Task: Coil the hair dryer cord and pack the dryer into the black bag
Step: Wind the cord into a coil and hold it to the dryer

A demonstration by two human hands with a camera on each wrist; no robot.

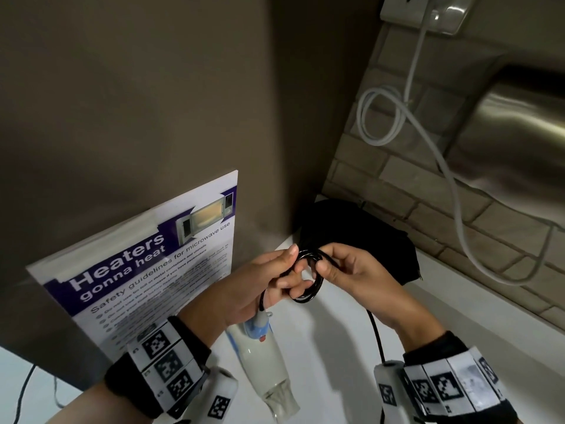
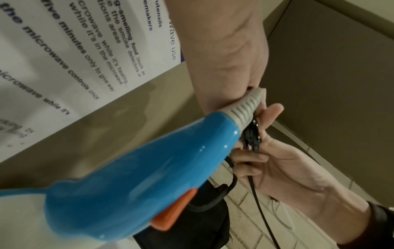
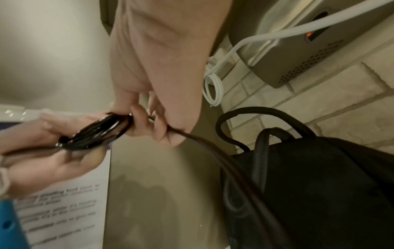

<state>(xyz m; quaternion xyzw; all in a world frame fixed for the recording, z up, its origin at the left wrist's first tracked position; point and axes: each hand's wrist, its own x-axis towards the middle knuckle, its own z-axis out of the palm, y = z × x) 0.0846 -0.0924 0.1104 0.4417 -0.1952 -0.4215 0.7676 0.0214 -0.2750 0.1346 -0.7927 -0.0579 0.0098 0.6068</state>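
Note:
A small coil of black cord [image 1: 308,276] hangs in the air between both hands. My left hand [image 1: 275,280] grips the coil's left side, with fingers passed through the loops. My right hand [image 1: 333,264] pinches the coil's right side [image 3: 100,133]; the loose cord [image 1: 377,335] trails from under it toward me. The blue and white hair dryer [image 1: 263,356] dangles below my left hand on its grey cord sleeve [image 2: 245,107], nozzle down. The black bag [image 1: 360,240] lies on the white counter [image 1: 336,325] just behind the hands, its handles [image 3: 262,134] standing up.
A microwave safety poster [image 1: 146,264] leans on the brown panel to the left. A white cable [image 1: 428,142] runs from a wall socket [image 1: 425,10] down the tiled wall. A steel appliance [image 1: 516,127] is mounted at the right.

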